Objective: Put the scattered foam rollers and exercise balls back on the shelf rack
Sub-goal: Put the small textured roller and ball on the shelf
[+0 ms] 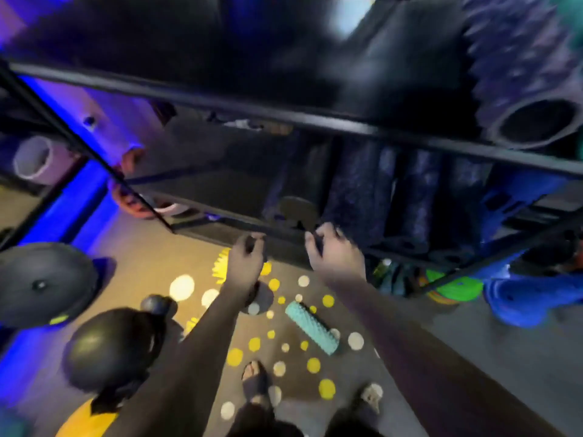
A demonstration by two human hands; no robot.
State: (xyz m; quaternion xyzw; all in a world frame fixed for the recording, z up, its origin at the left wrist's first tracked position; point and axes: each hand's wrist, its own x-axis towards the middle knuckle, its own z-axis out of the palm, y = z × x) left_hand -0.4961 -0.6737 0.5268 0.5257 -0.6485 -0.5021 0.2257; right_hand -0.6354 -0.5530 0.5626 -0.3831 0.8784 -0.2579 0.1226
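Blue and violet light washes a dim gym corner where a black metal shelf rack (pixel 284 116) fills the upper part of the view, blurred by motion. Dark speckled foam rollers (pixel 362 197) lie side by side on its lower shelf, and a knobbly purple hollow roller (pixel 523 89) sits on the shelf above at the right. Both arms reach toward the lower shelf's front edge. The left hand (pixel 246 263) has its fingers curled loosely, and the right hand (pixel 334 250) is half-curled close to the shelf rail; I cannot tell whether either is gripping anything. On the grey floor (pixel 489 342), dotted with yellow and white spots, a teal ridged foam roller (pixel 312 328) lies between the arms. Black exercise balls (pixel 107 348) rest at the lower left, beside a black disc (pixel 44 283).
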